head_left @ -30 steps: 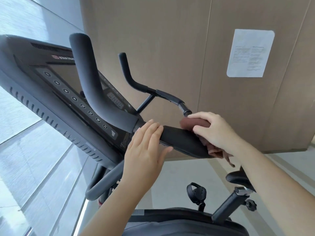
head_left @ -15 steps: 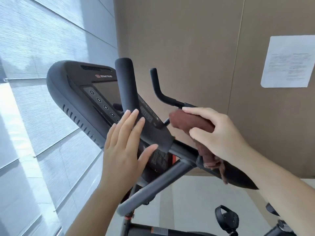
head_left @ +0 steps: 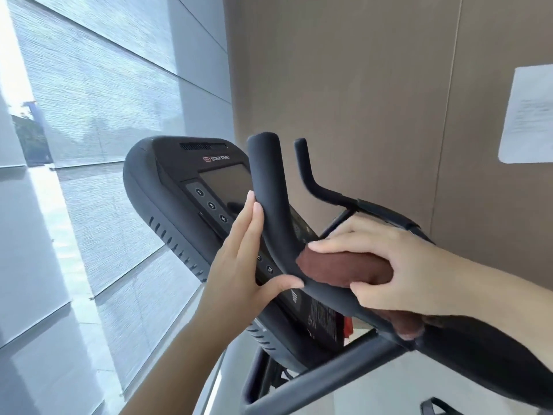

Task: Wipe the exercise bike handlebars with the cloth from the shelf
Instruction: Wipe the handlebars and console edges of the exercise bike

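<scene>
Brown cloth [head_left: 344,272] wrapped over bend of near handlebar [head_left: 270,205], right hand [head_left: 398,274] clamped round it; slid forward from rear pad one second ago. Also left hand [head_left: 239,259] shifted up, flat fingers bracing upright horn, thumb under bend. Wipe likely heading up horn; far handlebar [head_left: 317,187] probably still due.

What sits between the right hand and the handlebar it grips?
The brown cloth, wrapped over the handlebar; the right hand grips the bar through it. The head view shows this.

Reddish-brown cloth [head_left: 344,271], black handlebars [head_left: 269,190], tan wall [head_left: 374,85], apparently red label [head_left: 348,326]
</scene>
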